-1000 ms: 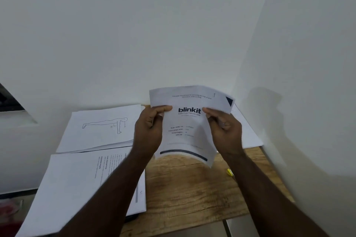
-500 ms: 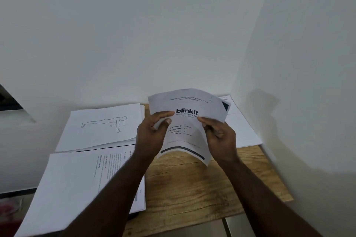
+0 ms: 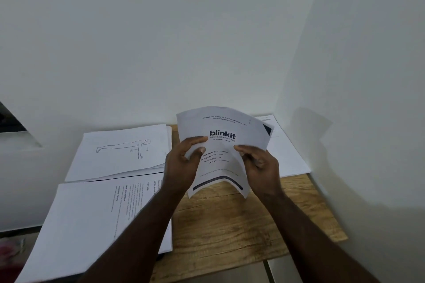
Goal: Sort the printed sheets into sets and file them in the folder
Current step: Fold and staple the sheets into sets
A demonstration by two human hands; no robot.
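A printed cover sheet [image 3: 225, 131] with a "blinkit" logo hangs above the wooden table [image 3: 230, 220], bowed so its middle arches up. My left hand [image 3: 184, 165] grips its left edge, thumb on the printed face. On the right edge, my right hand [image 3: 259, 165] pinches the sheet. A stack of sheets topped by a line drawing of a plank pose [image 3: 122, 151] lies at the back left. In front of it, a text sheet stack [image 3: 92, 220] lies partly under my left forearm. Another sheet [image 3: 285, 154] lies at the back right behind the held page. No folder is visible.
The table stands in a corner between a white back wall and a white right wall [image 3: 368, 122]. The near left stack overhangs the table's left edge. Bare wood shows in the middle and near right. A blurred red object [image 3: 9, 250] sits on the floor at lower left.
The held sheet has dropped slightly and bowed more. Both hands have come closer together along its edges.
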